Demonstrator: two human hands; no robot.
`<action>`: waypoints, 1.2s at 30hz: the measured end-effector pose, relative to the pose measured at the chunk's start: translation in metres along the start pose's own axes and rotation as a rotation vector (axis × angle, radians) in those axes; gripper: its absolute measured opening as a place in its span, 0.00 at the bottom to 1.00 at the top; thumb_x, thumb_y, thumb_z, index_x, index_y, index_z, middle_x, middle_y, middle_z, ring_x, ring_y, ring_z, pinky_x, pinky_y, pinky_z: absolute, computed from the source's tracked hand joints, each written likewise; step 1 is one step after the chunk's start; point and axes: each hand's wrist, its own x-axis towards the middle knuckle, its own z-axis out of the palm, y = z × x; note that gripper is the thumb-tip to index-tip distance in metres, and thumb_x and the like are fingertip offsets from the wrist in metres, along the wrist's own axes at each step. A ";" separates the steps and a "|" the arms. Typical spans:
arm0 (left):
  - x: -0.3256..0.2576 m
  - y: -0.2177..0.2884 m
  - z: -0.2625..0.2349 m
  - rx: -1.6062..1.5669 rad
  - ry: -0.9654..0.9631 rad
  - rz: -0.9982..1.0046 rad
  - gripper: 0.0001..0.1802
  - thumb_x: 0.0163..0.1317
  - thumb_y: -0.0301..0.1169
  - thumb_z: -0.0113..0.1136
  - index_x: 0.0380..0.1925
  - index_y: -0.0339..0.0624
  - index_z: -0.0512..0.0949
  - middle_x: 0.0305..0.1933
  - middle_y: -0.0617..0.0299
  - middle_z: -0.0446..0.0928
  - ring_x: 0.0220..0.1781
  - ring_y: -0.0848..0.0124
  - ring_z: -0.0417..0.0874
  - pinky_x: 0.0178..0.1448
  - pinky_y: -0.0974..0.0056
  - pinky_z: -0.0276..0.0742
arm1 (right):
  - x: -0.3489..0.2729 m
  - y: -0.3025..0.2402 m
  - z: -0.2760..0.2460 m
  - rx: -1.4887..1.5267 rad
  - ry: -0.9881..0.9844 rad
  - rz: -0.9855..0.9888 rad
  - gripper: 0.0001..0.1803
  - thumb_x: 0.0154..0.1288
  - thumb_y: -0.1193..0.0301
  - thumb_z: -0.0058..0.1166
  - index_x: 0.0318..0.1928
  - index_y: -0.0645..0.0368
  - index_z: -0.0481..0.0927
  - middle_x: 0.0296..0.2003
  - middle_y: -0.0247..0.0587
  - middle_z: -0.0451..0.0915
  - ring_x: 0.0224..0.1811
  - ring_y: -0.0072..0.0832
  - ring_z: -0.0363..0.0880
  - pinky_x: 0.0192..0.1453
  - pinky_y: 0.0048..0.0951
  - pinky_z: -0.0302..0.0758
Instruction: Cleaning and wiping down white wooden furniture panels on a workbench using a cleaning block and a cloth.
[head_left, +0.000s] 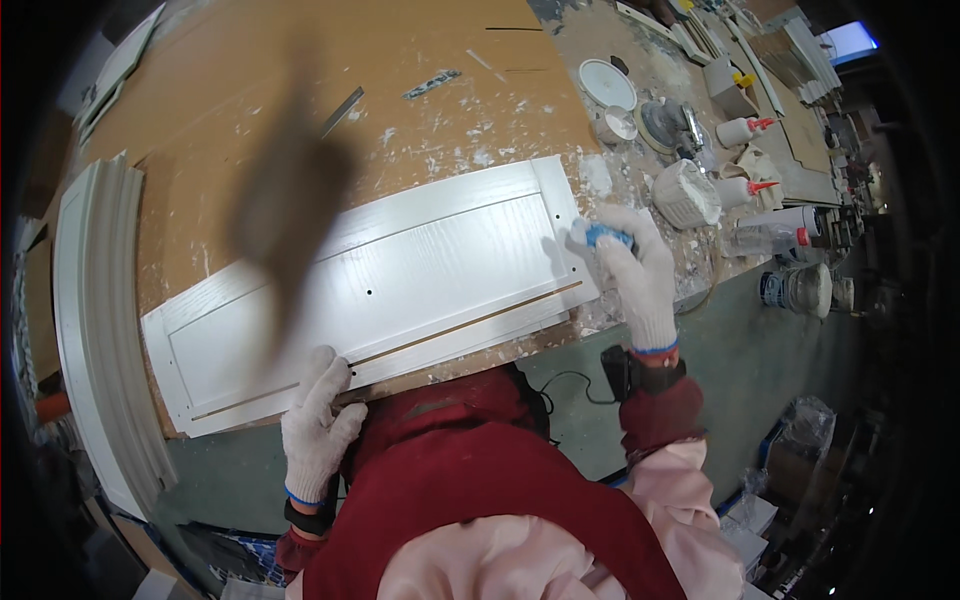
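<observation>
The white panel lies face up in front of me near the close edge of the bench, its long axis running from lower left to upper right, so the right end points up and away from me and the left end sits lower and nearer. A narrow brown groove follows that same long axis close to my side, and a few small dark holes dot the face. Part of another white piece shows from under its near edge. My left hand, in a white knit glove, is loosely open: the fingers lie together over the near edge of the panel, left of the groove, with the thumb held apart. My right hand, gloved alike, is curled around a small blue object at the panel's right end; I can't tell from here whether that object touches the panel. Beyond lies the brown bench top, speckled white, with a dark narrow strip and a blotched strip on it. A stack of white panels stands to my left. To my right are a white tub, a round white lid and two red-tipped bottles. A dark, blurred shape hangs close to the view, hiding part of the panel.
</observation>
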 end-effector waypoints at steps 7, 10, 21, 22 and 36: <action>0.005 0.012 -0.012 0.053 -0.099 -0.011 0.32 0.56 0.43 0.67 0.54 0.30 0.72 0.65 0.41 0.67 0.64 0.58 0.73 0.62 0.65 0.69 | 0.071 -0.021 0.026 -0.185 -0.018 -0.235 0.17 0.61 0.70 0.53 0.49 0.64 0.79 0.44 0.46 0.80 0.45 0.32 0.79 0.52 0.28 0.73; 0.006 0.008 -0.012 0.089 -0.061 0.039 0.30 0.52 0.38 0.67 0.53 0.34 0.74 0.64 0.45 0.69 0.51 0.59 0.78 0.52 0.66 0.74 | 0.080 -0.032 0.034 -0.248 -0.049 -0.245 0.18 0.61 0.69 0.54 0.50 0.64 0.79 0.44 0.48 0.80 0.46 0.36 0.79 0.52 0.30 0.73; 0.006 0.000 -0.006 -0.058 0.065 0.018 0.23 0.54 0.38 0.68 0.46 0.35 0.77 0.53 0.47 0.77 0.29 0.68 0.76 0.35 0.69 0.74 | 0.102 -0.035 0.039 -0.476 -0.156 -0.351 0.15 0.59 0.67 0.54 0.46 0.60 0.80 0.39 0.50 0.80 0.42 0.42 0.79 0.49 0.35 0.74; 0.008 0.003 -0.006 -0.054 0.051 -0.003 0.24 0.54 0.39 0.68 0.46 0.35 0.77 0.53 0.48 0.77 0.29 0.68 0.76 0.35 0.69 0.74 | 0.103 -0.037 0.040 -0.468 -0.179 -0.326 0.15 0.59 0.67 0.54 0.45 0.60 0.79 0.38 0.50 0.80 0.42 0.43 0.79 0.48 0.36 0.74; 0.005 -0.003 -0.002 -0.049 0.078 -0.014 0.24 0.57 0.43 0.67 0.48 0.37 0.78 0.57 0.45 0.76 0.36 0.65 0.80 0.39 0.69 0.76 | 0.112 -0.040 0.042 -0.560 -0.204 -0.425 0.14 0.58 0.70 0.56 0.45 0.60 0.80 0.37 0.48 0.80 0.40 0.39 0.79 0.46 0.33 0.74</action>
